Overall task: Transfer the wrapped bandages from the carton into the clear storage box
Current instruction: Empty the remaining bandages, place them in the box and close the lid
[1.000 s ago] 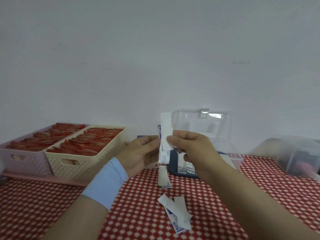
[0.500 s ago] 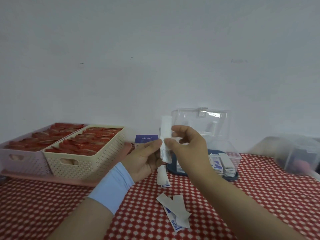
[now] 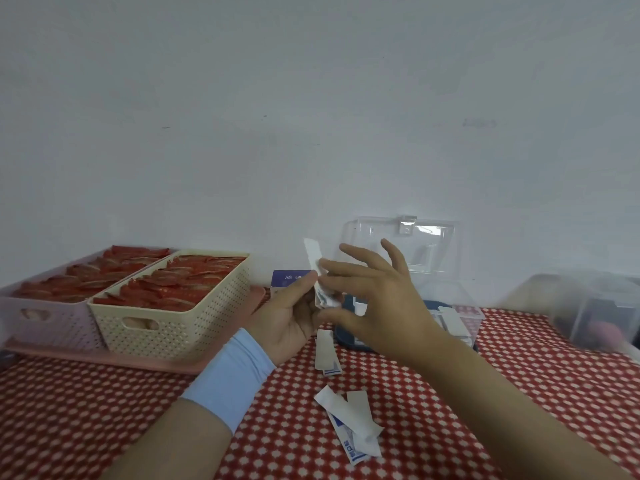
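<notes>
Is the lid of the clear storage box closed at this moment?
No, the lid stands upright behind the clear storage box, so the box is open at the top.

A white wrapped bandage stood nearly upright near the open clear box; more bandages lay flat nearby.

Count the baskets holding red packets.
2: the cream basket at left, and the lilac basket beside it, further left. Both sit on the pink tray. None appears hidden.
</notes>
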Demonstrator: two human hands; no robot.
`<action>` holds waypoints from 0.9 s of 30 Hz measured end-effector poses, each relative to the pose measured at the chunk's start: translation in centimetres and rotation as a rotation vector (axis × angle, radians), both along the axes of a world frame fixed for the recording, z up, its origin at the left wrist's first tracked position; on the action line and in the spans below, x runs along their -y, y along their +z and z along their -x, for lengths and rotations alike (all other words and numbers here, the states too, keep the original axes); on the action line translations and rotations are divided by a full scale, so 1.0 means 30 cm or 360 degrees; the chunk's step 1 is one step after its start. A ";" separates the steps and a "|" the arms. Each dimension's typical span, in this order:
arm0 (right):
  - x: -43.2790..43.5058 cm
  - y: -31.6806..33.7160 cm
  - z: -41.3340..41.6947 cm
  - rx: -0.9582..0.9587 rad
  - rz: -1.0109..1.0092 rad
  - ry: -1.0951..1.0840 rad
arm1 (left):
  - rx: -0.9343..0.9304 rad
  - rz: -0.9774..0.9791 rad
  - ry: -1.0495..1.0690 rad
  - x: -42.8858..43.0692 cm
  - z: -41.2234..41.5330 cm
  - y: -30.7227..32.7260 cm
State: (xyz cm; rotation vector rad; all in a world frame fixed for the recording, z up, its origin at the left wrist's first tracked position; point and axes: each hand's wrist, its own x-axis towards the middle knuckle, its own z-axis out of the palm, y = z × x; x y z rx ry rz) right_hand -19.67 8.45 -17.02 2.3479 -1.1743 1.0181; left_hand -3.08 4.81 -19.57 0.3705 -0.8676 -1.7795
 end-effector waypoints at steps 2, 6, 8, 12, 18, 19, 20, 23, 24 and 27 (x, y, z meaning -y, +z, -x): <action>0.011 0.000 0.003 0.0068 0.0050 -0.0019 | -0.0088 -0.0020 -0.0008 -0.006 0.004 0.002; 0.018 -0.009 0.002 0.0140 0.0093 -0.0047 | -0.0097 -0.0056 0.0017 -0.002 0.008 -0.001; 0.011 -0.010 -0.001 0.0115 0.0101 -0.0020 | -0.0070 -0.0088 0.0034 0.004 0.006 -0.008; -0.015 0.011 -0.008 0.0323 -0.0038 0.0095 | 0.0044 -0.0045 -0.0067 0.005 -0.007 -0.008; -0.008 0.044 0.024 0.0912 -0.0747 0.0125 | 0.0304 0.0271 -0.0438 -0.040 -0.013 0.003; -0.005 0.048 0.032 0.0969 -0.0865 0.0171 | 0.0305 0.0280 -0.0481 -0.038 -0.014 -0.001; -0.002 0.051 0.039 0.1003 -0.0923 0.0194 | 0.0315 0.0288 -0.0497 -0.035 -0.013 -0.007; 0.000 0.055 0.044 0.0929 -0.0867 0.0156 | 0.0325 0.0302 -0.0438 -0.032 -0.003 -0.019; 0.000 0.057 0.044 0.0913 -0.0845 0.0152 | 0.0329 0.0294 -0.0416 -0.028 -0.001 -0.021; -0.006 0.066 0.048 0.0853 -0.0879 0.0146 | 0.0310 0.0262 -0.0407 -0.024 0.001 -0.020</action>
